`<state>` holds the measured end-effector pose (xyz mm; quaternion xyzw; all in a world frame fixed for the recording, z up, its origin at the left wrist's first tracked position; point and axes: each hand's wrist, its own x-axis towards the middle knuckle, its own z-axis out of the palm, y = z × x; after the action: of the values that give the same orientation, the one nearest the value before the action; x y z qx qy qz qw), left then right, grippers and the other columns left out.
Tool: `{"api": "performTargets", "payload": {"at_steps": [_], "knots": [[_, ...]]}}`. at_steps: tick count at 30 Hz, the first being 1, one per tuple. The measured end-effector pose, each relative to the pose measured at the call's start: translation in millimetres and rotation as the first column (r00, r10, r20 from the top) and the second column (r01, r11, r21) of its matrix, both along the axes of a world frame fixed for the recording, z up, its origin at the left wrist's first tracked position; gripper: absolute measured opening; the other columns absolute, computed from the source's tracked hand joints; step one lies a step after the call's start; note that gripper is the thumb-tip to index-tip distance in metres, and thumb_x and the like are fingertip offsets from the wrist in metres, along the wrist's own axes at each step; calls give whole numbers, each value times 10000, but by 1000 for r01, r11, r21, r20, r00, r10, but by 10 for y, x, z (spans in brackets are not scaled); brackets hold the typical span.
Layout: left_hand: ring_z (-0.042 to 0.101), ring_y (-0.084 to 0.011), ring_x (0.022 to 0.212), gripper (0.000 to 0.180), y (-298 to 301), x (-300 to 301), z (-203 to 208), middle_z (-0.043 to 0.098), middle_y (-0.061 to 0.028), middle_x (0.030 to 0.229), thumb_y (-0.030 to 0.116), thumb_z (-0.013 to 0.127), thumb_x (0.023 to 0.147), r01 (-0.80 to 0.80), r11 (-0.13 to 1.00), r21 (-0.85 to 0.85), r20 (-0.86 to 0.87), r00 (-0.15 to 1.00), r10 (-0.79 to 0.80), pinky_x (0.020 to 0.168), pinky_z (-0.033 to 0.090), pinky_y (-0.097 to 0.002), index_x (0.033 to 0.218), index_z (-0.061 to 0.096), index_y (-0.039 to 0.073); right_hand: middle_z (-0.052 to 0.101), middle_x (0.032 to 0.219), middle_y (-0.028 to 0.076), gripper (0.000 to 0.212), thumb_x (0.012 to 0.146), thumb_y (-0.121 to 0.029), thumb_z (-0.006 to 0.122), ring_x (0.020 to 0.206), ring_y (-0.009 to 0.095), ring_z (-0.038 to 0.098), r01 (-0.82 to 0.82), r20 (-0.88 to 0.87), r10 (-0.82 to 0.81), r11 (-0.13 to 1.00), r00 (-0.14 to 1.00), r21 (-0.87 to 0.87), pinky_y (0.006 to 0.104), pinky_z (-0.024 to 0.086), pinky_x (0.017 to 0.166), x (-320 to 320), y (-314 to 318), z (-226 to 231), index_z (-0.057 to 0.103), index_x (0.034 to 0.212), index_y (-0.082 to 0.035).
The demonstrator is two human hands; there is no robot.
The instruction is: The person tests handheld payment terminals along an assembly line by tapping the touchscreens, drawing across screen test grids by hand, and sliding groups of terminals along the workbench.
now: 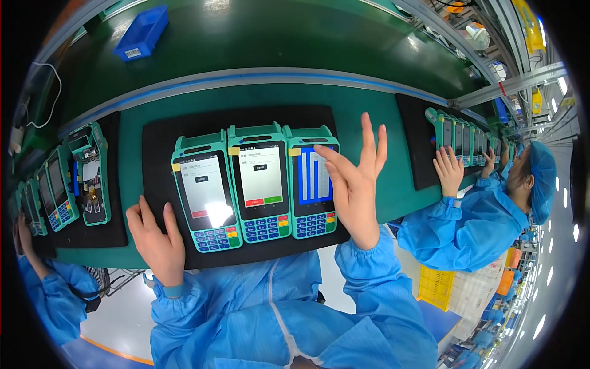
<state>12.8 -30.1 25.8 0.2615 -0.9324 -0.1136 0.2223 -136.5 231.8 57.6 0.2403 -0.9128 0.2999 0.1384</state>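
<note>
Three green handheld payment terminals lie side by side on a black mat [161,147] in front of me. The left terminal [200,175] and the middle terminal [261,175] show light screens with coloured buttons. On the right terminal [314,225] the screen is blue with pale bars. My right hand [356,194] is over this one, its index fingertip at the top of the screen and the other fingers raised and spread. It grips nothing. Beside the left terminal, my left hand [158,245] rests at the mat with fingers apart, holding nothing.
Another mat at left carries more terminals, one an opened housing [92,178] with inner parts showing. A co-worker in blue [458,230] handles a row of terminals [458,135] at right. Beyond a metal rail [276,77] sits a blue bin [142,34] on a green surface.
</note>
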Motion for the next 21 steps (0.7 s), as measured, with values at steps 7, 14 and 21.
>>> {"api": "performTargets", "payload": {"at_steps": [7,14,21], "knots": [[539,-365,946,403,12,-2,22,509,-211,1053,161,568,923,-11,1000,3,-2,1000,11,813,447,-388,1208,519,-119,191,1536,183,261,865,-30,613,1404,464,55,26,58,-28,999,998,29,543,198,1109,138,111,-27,731,1049,-172],[542,-359,944,403,-19,-20,1,509,-210,1052,164,566,925,4,1000,-4,-12,1000,-4,812,448,-384,1208,519,-119,221,1538,167,290,842,-39,598,1411,454,68,21,161,-33,997,986,77,526,143,1134,634,290,-90,737,1042,-195],[543,-355,955,406,-23,6,16,507,-204,1055,171,569,926,-6,1000,-3,-2,1000,6,820,448,-382,1210,520,-115,191,1533,198,304,849,0,604,1405,469,37,75,102,-82,995,991,68,533,195,1114,447,202,-61,727,1055,-187]]}}
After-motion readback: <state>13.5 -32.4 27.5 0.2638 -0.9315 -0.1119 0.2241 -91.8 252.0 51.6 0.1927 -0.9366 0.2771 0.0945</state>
